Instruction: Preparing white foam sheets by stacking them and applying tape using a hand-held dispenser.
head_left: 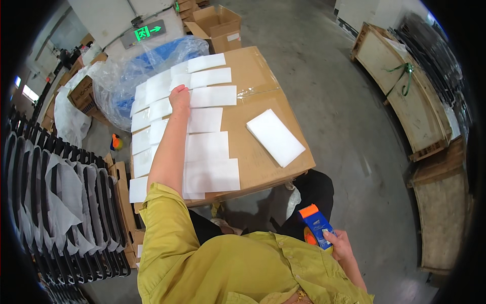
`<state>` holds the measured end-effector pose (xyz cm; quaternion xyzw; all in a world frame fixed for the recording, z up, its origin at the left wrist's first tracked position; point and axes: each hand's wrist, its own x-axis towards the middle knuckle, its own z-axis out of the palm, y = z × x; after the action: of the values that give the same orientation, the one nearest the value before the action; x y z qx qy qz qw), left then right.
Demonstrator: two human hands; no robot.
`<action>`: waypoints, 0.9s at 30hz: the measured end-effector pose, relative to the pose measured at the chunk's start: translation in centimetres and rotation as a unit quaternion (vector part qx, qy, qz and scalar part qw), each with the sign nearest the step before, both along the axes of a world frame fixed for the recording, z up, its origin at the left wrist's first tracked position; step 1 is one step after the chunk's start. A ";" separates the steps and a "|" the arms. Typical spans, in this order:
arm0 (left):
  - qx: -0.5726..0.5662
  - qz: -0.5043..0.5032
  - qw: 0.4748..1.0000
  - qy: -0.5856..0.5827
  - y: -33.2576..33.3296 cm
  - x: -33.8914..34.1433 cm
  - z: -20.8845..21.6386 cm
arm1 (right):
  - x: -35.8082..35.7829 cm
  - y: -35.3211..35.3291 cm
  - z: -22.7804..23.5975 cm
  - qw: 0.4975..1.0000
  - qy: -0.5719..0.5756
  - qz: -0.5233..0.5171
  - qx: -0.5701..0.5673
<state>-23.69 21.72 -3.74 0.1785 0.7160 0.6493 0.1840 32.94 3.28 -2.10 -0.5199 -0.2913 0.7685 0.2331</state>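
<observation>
Overlapping rows of thin white rectangular sheets (207,147) lie across the left and middle of a large cardboard box (263,157). My left hand (180,97) reaches over them to the far rows, its fingers closed down at the edge of a sheet. What those fingers pinch, if anything, is hidden. Low at the right, beside my body, my right hand (342,245) is wrapped round a blue and orange tape dispenser (317,226). A neat stack of white sheets (276,137) rests apart on the box's right side.
Black frames with pale wrapping (66,202) stand in a row at the left. Clear plastic film over something blue (152,61) lies behind the box. An open carton (217,28) sits farther back. Wooden crates (405,91) line the right. A small orange and dark object (116,142) is on the floor.
</observation>
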 end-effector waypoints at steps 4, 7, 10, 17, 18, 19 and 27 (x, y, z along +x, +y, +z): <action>-0.022 0.022 0.999 0.022 0.3 -0.1 0.7 | 1.5 0.0 0.7 0.999 -0.022 0.017 0.028; -0.017 0.017 0.999 0.042 0.3 -2.7 -3.0 | 0.8 1.9 4.8 0.994 -0.011 0.036 0.103; 0.009 0.002 1.000 -0.010 -1.1 -1.6 -2.1 | -1.6 6.0 9.8 0.964 0.011 0.118 0.238; 0.034 0.003 0.999 -0.006 -2.4 -3.1 -0.8 | -23.1 17.4 12.8 0.908 0.126 0.129 0.379; 0.031 -0.006 1.000 0.000 -1.9 -2.6 -0.6 | -25.8 18.8 11.8 0.909 0.161 0.115 0.367; 0.030 -0.003 1.000 -0.006 -1.3 -2.0 -0.5 | -28.1 19.8 11.0 0.908 0.195 0.098 0.358; 0.022 -0.027 0.991 -0.130 -4.9 -1.1 3.2 | -38.0 23.2 5.1 0.945 0.152 0.146 0.250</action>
<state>-24.78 16.78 -0.56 0.1158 0.6663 0.6776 0.2890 -5.04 26.51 3.03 -0.2737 -0.5081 0.7663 0.2823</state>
